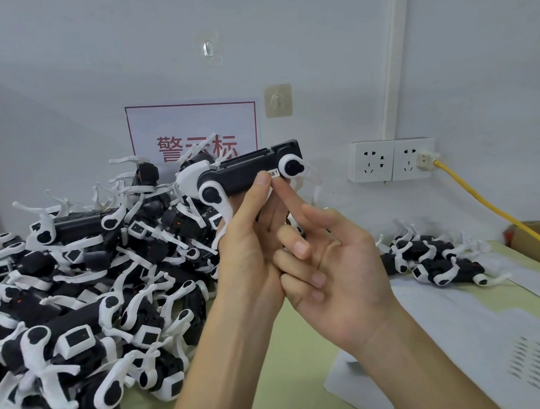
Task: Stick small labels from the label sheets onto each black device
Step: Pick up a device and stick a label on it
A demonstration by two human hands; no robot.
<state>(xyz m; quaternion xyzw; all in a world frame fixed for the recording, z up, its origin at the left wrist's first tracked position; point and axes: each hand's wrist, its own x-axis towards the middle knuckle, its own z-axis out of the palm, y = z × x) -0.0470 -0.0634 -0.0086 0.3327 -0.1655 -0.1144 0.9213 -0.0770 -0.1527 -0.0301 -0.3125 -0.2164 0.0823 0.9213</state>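
- Plastic, black and matte, forms the long bar-shaped body of the black device, which we see held up in the middle of the scene, in front of the wall. A round white joint cap with a black centre sits at each end, and thin curved white legs hang from them.
- We see a small label, white and rectangular with dark print, on the device's side face just left of the right-hand joint cap.
- The left hand grips the device from below, thumb upright against the side face beside the label.
- The right hand faces palm towards us. Its straight forefinger presses on the label, and its other fingers are loosely curled on nothing.
- At the left we see a tangled pile of devices, black blocks bristling with white legs.
- At the far right lies a smaller cluster of devices.
- Flat white label sheets lie on the pale green table at the right. The nearest shows rows of small slanted slots.
- On the wall we see a red-bordered sign, two white sockets and a yellow cable.
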